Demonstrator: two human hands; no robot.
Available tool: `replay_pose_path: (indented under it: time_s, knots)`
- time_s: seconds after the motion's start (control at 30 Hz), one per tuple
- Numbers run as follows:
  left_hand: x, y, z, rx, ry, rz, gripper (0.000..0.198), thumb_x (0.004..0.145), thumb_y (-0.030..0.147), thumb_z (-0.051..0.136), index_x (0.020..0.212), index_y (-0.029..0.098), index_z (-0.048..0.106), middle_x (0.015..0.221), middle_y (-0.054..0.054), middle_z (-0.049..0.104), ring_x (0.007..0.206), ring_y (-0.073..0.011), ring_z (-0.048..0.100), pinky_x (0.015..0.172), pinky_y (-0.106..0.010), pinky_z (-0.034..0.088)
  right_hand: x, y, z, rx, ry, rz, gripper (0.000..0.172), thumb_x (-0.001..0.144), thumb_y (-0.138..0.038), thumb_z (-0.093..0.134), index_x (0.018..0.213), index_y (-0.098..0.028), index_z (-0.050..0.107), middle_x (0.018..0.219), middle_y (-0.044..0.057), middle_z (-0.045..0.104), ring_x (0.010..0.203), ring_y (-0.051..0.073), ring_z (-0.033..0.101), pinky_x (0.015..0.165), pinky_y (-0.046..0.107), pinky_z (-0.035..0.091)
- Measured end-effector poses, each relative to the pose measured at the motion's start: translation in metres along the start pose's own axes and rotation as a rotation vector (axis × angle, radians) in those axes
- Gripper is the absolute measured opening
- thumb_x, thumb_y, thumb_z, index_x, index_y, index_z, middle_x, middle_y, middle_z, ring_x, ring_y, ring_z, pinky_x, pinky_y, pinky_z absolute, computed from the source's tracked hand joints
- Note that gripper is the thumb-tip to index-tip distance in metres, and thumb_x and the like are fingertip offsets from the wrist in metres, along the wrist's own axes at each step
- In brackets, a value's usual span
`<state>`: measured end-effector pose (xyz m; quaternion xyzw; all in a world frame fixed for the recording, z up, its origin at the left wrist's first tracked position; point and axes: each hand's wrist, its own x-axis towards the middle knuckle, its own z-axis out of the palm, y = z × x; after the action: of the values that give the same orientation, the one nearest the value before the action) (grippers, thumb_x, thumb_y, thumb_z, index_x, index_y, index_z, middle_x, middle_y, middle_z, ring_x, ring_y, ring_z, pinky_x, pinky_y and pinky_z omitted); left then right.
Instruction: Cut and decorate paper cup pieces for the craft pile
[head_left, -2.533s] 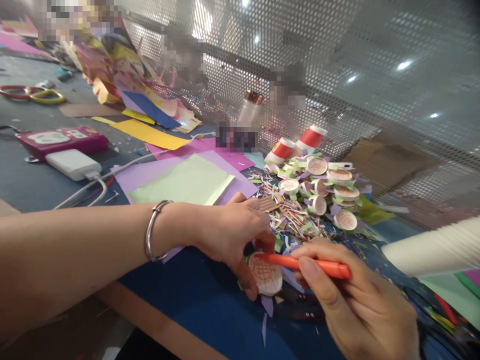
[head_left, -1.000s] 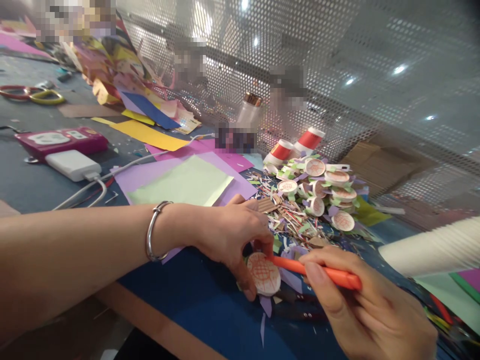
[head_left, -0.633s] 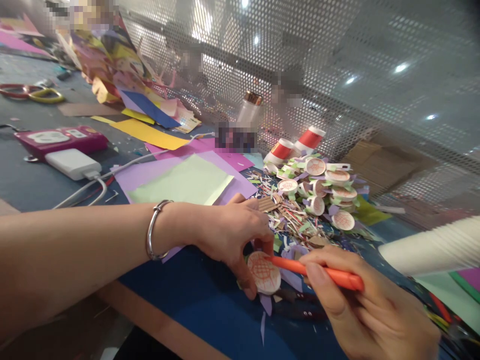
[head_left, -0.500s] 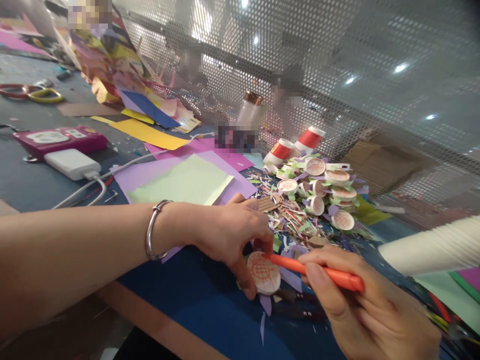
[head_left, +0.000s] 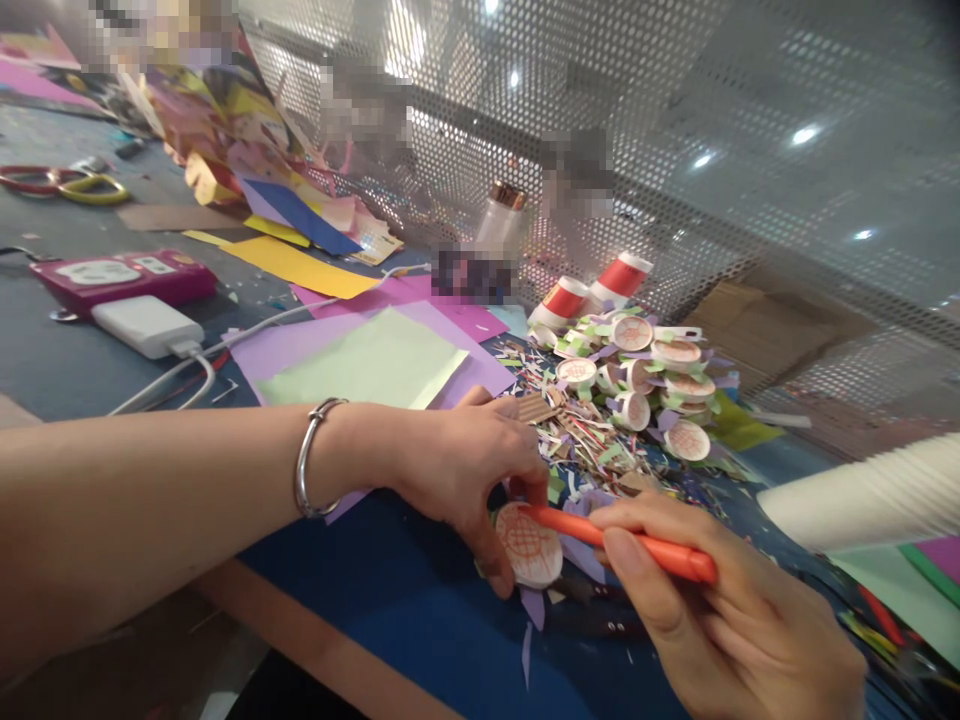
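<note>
Between thumb and fingers, my left hand (head_left: 480, 480) grips a small white paper disc piece (head_left: 529, 548) with orange lines drawn on its round face and purple paper strips sticking out below. My right hand (head_left: 720, 600) is closed around an orange marker pen (head_left: 630, 542), whose tip touches the upper part of the disc. Past both hands lies a pile of similar paper pieces (head_left: 631, 333), with white round faces marked in orange and purple and green paper bits attached. The back of the held piece is hidden by my left hand.
Paper scraps (head_left: 581, 445) cover the table behind my hands. A stack of white paper cups (head_left: 877, 490) lies at right. Coloured sheets (head_left: 360, 360), a white charger (head_left: 148, 326), a magenta box (head_left: 127, 275) and scissors (head_left: 94, 190) lie at left. A perforated metal panel (head_left: 450, 150) stands behind.
My right hand and the orange marker have shifted slightly left, the tip moving across the disc's upper face. My left hand keeps its grip on the piece.
</note>
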<state>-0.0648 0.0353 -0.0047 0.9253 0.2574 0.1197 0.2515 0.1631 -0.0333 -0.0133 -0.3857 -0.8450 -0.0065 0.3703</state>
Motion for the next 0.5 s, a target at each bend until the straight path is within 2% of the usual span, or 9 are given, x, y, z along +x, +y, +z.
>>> replay_pose_path:
  time_s: [0.23,0.37,0.5]
  knots:
    - [0.000,0.000,0.000,0.006,0.014,0.024,0.045,0.063,0.045,0.092,0.096,0.021,0.072,0.097,-0.002,0.069,0.105,-0.0257,0.049,0.086,-0.034,0.034,-0.003,-0.003,-0.002,0.012,0.039,0.025,0.013,0.093,-0.019,0.059,0.095,-0.029,0.067,0.084,-0.005,0.073,0.075,0.014,0.069,0.082,0.028,0.053]
    - [0.000,-0.002,0.000,0.030,0.046,0.054,0.047,0.064,0.047,0.091,0.098,0.021,0.073,0.099,-0.003,0.069,0.103,-0.0258,0.050,0.086,-0.035,0.034,-0.005,-0.006,-0.006,-0.004,0.135,0.082,0.009,0.091,-0.022,0.065,0.096,-0.029,0.069,0.084,-0.005,0.073,0.077,0.014,0.070,0.083,0.026,0.053]
    - [-0.001,-0.001,-0.001,0.059,0.086,0.048,0.050,0.065,0.052,0.089,0.101,0.022,0.073,0.108,-0.006,0.065,0.105,-0.0272,0.049,0.085,-0.036,0.033,-0.012,0.002,-0.013,0.020,0.189,0.083,0.014,0.090,-0.017,0.066,0.098,-0.028,0.069,0.085,-0.003,0.072,0.074,0.016,0.068,0.078,0.029,0.054]
